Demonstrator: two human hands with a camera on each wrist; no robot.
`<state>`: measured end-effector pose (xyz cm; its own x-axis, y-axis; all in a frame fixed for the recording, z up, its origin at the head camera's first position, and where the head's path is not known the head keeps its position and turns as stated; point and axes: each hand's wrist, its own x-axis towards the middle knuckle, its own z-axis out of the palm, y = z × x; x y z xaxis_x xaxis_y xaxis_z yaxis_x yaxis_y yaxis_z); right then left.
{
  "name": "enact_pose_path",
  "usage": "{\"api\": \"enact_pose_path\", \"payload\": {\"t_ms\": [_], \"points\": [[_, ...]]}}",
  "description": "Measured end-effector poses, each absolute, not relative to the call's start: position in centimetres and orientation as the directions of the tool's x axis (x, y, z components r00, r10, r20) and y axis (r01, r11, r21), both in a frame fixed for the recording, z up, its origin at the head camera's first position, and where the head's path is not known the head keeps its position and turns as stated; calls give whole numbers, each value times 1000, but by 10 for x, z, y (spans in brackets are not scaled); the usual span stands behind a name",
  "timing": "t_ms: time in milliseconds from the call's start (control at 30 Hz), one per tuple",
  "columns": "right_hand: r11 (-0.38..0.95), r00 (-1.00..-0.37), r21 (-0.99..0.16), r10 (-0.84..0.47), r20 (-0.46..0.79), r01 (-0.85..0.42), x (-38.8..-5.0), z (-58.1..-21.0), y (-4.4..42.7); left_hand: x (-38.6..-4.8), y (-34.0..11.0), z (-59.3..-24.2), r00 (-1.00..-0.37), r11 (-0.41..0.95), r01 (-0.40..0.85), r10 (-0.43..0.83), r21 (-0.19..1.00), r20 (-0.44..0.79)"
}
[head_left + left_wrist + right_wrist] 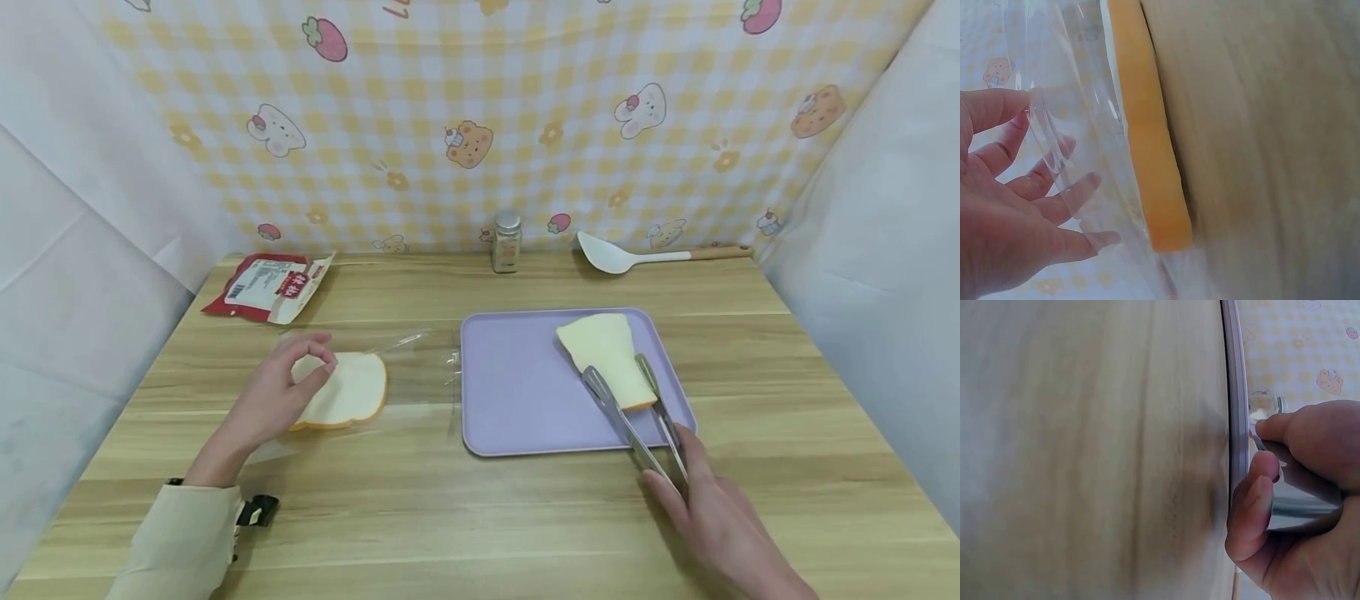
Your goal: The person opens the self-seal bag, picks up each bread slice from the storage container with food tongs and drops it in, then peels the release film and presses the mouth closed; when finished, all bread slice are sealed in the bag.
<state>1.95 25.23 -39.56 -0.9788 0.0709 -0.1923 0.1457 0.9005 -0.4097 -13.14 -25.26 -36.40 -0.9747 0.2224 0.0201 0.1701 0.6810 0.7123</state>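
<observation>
My left hand [273, 392] pinches clear plastic film [1069, 156] between thumb and forefinger, the other fingers spread out behind it; so thin a sheet, I'd judge, needs fingertips rather than a fist, and held up like this it stands away from the bread beside it; that bread, a white slice [348, 392] with an orange crust, lies flat just under my hand, though I cannot tell whether it sits inside a bag or between loose layers.

My right hand [712, 517] is curled round the metal tongs [618, 423], thumb on one arm and fingers on the other; I grip them well back from the tips, probably for reach and so that my skin stays off the food; their narrow opening straddles the near end of a second slice [603, 350], one tip on each side; I cannot tell how hard they squeeze, or whether the slice is lifted at all.

That second slice is over the right part of a purple tray [517, 367], whose raised rim would help contain it; the film reaches close to the tray's left side; farther back on the wooden table [450, 517] a red and white packet [270, 287], a small jar [507, 246] and a white spatula [660, 257] stand or lie along the back, seemingly out of my elbows' way.
</observation>
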Motion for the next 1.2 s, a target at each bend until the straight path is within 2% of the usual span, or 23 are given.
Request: {"api": "enact_pose_path", "payload": {"t_ms": [567, 833, 1200], "points": [[912, -988, -401, 27, -151, 86, 19, -383, 248, -129, -256, -361, -977, 682, 167, 210, 712, 27], [910, -991, -394, -132, 20, -129, 17, -372, 243, -127, -258, -363, -975, 675, 195, 212, 711, 66], [870, -935, -347, -347, 77, -351, -5, -354, 233, -126, -257, -361, -974, 666, 201, 214, 718, 74]]}}
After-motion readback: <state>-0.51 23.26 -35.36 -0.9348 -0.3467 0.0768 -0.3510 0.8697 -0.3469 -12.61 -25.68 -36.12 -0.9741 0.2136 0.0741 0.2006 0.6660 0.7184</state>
